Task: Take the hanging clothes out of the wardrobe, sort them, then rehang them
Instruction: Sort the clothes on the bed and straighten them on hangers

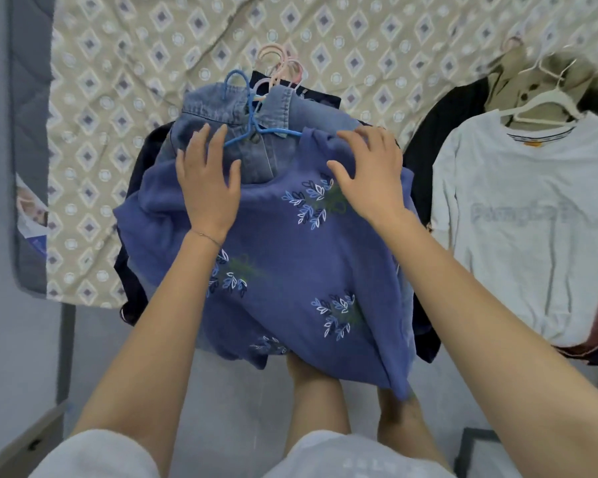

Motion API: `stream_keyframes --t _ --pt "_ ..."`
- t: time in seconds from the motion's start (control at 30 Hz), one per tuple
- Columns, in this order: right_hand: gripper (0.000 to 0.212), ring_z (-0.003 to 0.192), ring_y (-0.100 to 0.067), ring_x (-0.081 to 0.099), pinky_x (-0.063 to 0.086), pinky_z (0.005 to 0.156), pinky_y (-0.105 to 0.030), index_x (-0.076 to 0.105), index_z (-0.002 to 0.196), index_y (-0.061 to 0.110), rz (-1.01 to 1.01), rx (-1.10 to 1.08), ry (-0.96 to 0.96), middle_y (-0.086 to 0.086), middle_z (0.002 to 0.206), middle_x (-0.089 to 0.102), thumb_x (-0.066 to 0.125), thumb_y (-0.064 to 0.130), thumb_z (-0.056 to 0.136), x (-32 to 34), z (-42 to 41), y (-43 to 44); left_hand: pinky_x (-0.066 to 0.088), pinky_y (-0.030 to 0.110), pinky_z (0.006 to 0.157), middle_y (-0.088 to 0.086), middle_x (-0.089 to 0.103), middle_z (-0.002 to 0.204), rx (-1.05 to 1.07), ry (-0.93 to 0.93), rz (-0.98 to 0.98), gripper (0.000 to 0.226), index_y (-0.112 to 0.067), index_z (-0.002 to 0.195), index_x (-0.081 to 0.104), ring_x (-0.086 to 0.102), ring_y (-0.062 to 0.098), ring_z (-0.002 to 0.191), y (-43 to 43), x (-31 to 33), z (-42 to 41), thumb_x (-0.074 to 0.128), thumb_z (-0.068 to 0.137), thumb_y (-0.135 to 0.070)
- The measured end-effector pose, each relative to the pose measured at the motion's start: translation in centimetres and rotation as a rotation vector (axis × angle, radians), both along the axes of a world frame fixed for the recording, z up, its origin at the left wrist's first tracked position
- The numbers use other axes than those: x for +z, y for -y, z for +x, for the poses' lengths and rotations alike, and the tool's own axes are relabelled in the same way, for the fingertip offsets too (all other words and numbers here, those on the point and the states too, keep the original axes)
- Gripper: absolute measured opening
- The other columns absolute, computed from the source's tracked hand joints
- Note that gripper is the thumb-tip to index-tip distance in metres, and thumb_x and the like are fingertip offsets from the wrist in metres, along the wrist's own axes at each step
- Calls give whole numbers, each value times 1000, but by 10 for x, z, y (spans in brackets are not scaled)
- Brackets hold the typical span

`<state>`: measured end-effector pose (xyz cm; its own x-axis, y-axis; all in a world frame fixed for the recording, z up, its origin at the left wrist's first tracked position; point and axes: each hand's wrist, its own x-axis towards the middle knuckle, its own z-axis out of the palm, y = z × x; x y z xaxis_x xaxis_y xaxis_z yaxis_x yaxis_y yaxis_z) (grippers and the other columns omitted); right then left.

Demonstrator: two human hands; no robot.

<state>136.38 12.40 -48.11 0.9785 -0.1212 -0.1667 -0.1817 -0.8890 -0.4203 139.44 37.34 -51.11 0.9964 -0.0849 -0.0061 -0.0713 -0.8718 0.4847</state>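
- Because the blue top [290, 263] is thin and floppy, it is judged to be light and easy to crumple, and it should not be hurt by a firm hold.
- It is best held at the two shoulders, close to the neck hole, so that it can be pulled over the arms of the blue hanger [249, 127].
- The blue top is laid on a pile of clothes at the near edge of the bed [118, 98], right over a denim shirt [218, 108]. Its bottom part hangs down off that edge.
- Its long way runs from far to near. The neck is pointed away, toward the middle of the bed, and the hem is pointed at the person. The hanger's hook is pointed away too.
- The left hand [208, 188] is laid flat at the left shoulder, with fingers straight and spread. Nothing is gripped by it.
- The right hand [370, 177] is set on the right shoulder, where the cloth is bunched. Its fingers are bent and its thumb is spread wide. Whether the cloth is pinched cannot be told.
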Motion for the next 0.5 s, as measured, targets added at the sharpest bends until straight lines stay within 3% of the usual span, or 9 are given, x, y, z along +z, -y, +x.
stream_keyframes --t 0.17,0.27,0.5 --pt "63 141 -38 28 22 115 -50 43 146 16 -27 -20 -26 -16 150 38 57 44 92 -1 -37 51 18 53 119 11 36 157 -162 48 49 50 -15 148 45 31 32 145 68 7 -30 48 100 -29" --pt "67 147 -37 17 15 119 -48 38 149 17 4 -34 -34 -13 157 30 60 43 91 1 -60 92 11 52 120 10 33 159 -218 67 69 52 -17 150 41 26 31 148 121 8 -53 48 101 -31" --pt "70 147 -38 17 17 119 -51 34 151 20 23 -52 -61 -13 157 29 61 42 90 -6 -112 214 7 55 120 11 28 161 -198 60 115 53 -19 152 38 19 33 150 257 2 -112 45 102 -36"
